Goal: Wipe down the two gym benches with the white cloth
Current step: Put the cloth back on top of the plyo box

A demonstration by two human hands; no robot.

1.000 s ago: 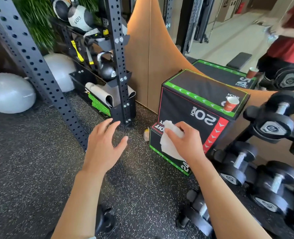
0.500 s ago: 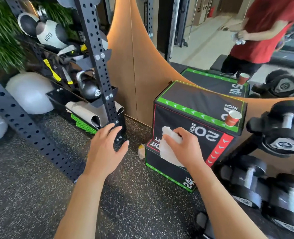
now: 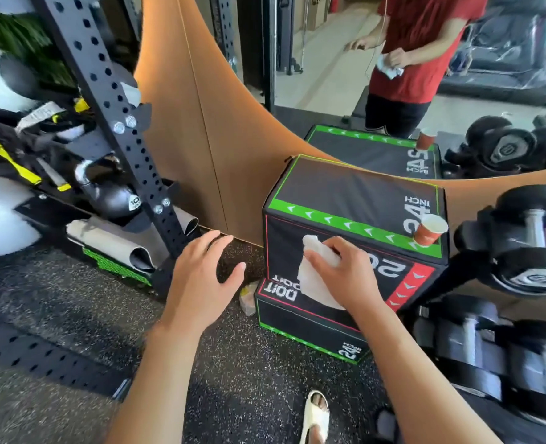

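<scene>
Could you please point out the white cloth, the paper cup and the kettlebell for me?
white cloth [image 3: 310, 277]: head view, its hanging middle.
paper cup [image 3: 428, 233]: head view, its red side.
kettlebell [image 3: 116, 200]: head view, its round body.

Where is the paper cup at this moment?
The paper cup stands on the plyo box's top, at its right front corner, beside the dumbbells.

The cloth [image 3: 316, 277] is white. The padded box [image 3: 345, 200] is black, edged in green with white arrowheads, one red strip and white numerals. The paper cup [image 3: 429, 231] is red-orange. The floor [image 3: 73, 309] is black, speckled pale. The rack [image 3: 111, 100] is black, dotted with holes.
</scene>
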